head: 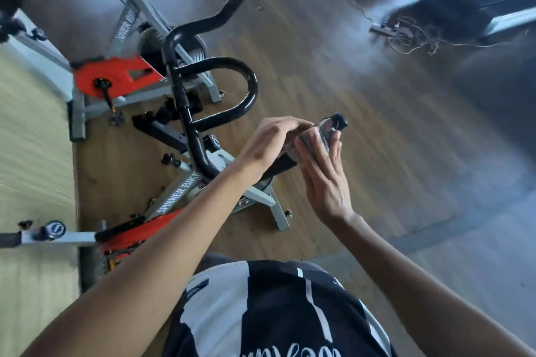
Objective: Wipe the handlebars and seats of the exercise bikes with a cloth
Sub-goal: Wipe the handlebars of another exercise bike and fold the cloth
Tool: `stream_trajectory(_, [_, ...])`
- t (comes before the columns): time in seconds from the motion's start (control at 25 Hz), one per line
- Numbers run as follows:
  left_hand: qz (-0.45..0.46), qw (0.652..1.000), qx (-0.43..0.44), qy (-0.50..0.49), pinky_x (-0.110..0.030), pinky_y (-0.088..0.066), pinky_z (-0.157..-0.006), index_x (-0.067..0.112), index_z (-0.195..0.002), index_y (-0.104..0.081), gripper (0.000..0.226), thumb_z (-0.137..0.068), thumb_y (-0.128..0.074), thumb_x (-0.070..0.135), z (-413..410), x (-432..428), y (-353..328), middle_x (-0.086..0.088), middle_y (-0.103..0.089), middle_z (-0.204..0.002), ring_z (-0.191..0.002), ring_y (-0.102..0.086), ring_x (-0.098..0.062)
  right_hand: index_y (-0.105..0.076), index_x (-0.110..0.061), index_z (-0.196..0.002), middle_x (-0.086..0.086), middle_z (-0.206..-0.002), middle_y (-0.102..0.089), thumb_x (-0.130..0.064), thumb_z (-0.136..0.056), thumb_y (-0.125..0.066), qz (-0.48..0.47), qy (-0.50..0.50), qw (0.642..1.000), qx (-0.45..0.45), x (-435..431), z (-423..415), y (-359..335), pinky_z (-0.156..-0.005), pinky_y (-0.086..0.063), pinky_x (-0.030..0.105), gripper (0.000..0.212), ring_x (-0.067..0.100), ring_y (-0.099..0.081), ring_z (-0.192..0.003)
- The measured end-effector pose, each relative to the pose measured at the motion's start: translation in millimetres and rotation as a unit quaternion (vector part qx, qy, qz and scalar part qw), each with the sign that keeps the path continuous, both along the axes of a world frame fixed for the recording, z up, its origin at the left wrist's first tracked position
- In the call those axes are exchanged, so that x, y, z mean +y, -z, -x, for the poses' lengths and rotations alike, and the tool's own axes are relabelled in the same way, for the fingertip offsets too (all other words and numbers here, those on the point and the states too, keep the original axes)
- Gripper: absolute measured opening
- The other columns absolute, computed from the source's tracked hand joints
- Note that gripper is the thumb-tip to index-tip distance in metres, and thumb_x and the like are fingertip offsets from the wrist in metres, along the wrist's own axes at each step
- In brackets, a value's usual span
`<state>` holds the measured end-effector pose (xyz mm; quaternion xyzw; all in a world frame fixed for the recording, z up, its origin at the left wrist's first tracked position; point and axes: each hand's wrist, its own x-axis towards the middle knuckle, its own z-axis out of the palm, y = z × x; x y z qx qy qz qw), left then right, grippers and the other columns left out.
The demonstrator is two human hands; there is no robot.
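- Left grip [272, 139] curls over the grey crumpled cloth [314, 140], pinning it on the near end of the black tubular steel handlebar [185, 113] of the closer grey-and-red exercise bike [179, 194].
- Right grip [324, 180], fingers straight, presses the cloth from the opposite side, likely so the fabric wraps the bar all round.
- Seat not in view.
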<state>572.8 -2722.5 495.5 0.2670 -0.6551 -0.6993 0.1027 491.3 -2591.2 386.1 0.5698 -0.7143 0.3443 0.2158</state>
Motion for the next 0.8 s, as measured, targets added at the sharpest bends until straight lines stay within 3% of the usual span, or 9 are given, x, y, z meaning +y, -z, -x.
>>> stream_trajectory(0.12, [0.012, 0.999, 0.001, 0.030, -0.031, -0.055, -0.090, 0.005, -0.113, -0.072, 0.039, -0.101, -0.036, 0.012, -2, -4, 3, -0.009, -0.075, -0.108, -0.104, -0.070, -0.020, -0.034, -0.008, -0.148, -0.014, -0.166, 0.002, -0.009, -0.106, -0.043, 0.020, 0.007, 0.999, -0.034, -3, 2, 3, -0.124, -0.009, 0.049, 0.044, 0.023, 0.006, -0.153])
stream_trajectory(0.24, [-0.021, 0.998, 0.025, 0.057, -0.025, -0.055, -0.087, 0.005, -0.116, -0.070, 0.040, -0.102, -0.033, 0.013, -5, -4, 5, -0.009, -0.074, -0.110, -0.103, -0.070, -0.016, -0.037, 0.000, -0.146, -0.011, -0.167, 0.000, -0.002, -0.104, -0.043, 0.063, 0.020, 0.994, -0.090, -16, -21, 14, -0.122, -0.012, 0.054, 0.042, 0.028, 0.010, -0.152])
stream_trajectory(0.36, [-0.023, 0.998, 0.034, 0.051, -0.018, -0.054, -0.088, 0.003, -0.122, -0.066, 0.038, -0.104, -0.034, 0.013, -12, -5, 9, -0.006, -0.072, -0.114, -0.106, -0.067, -0.012, -0.032, -0.002, -0.148, -0.009, -0.167, 0.002, -0.005, -0.105, -0.038, 0.066, 0.032, 0.992, -0.104, -25, -35, 24, -0.124, -0.008, 0.051, 0.044, 0.030, 0.014, -0.152])
stream_trajectory(0.48, [0.161, 0.987, 0.021, -0.003, -0.021, -0.047, -0.102, 0.010, -0.127, -0.065, 0.035, -0.102, -0.042, 0.020, -37, -18, 27, -0.001, -0.068, -0.125, -0.117, -0.061, -0.008, -0.035, 0.000, -0.147, -0.009, -0.167, 0.002, -0.006, -0.106, -0.037, 0.060, 0.055, 0.990, -0.118, -31, -51, 27, -0.124, -0.005, 0.046, 0.042, 0.031, 0.014, -0.152])
stream_trajectory(0.64, [0.373, 0.925, 0.009, -0.079, -0.021, -0.047, -0.100, 0.009, -0.125, -0.066, 0.032, -0.101, -0.045, 0.011, -104, -29, 56, -0.002, -0.068, -0.124, -0.114, -0.061, -0.010, -0.036, 0.001, -0.148, 0.003, -0.165, -0.009, -0.012, -0.108, -0.032, 0.055, 0.078, 0.977, -0.189, -37, -86, 28, -0.125, -0.008, 0.040, 0.043, 0.031, 0.010, -0.152])
stream_trajectory(0.72, [0.443, 0.891, 0.039, -0.096, -0.037, -0.048, -0.101, 0.006, -0.125, -0.064, 0.033, -0.099, -0.045, 0.007, -130, -24, 69, -0.005, -0.065, -0.125, -0.117, -0.058, -0.017, -0.035, 0.002, -0.149, 0.011, -0.162, -0.016, -0.018, -0.109, -0.030, 0.039, 0.082, 0.973, -0.213, -38, -102, 30, -0.124, -0.014, 0.048, 0.045, 0.036, 0.004, -0.152])
stream_trajectory(0.8, [0.496, 0.862, 0.084, -0.066, -0.042, -0.042, -0.107, 0.001, -0.128, -0.060, 0.034, -0.097, -0.046, 0.001, -140, -9, 73, -0.011, -0.060, -0.130, -0.126, -0.052, -0.022, -0.030, -0.001, -0.152, 0.015, -0.163, -0.014, -0.022, -0.108, -0.030, -0.001, 0.105, 0.978, -0.182, -38, -114, 28, -0.123, -0.015, 0.055, 0.048, 0.040, -0.001, -0.152])
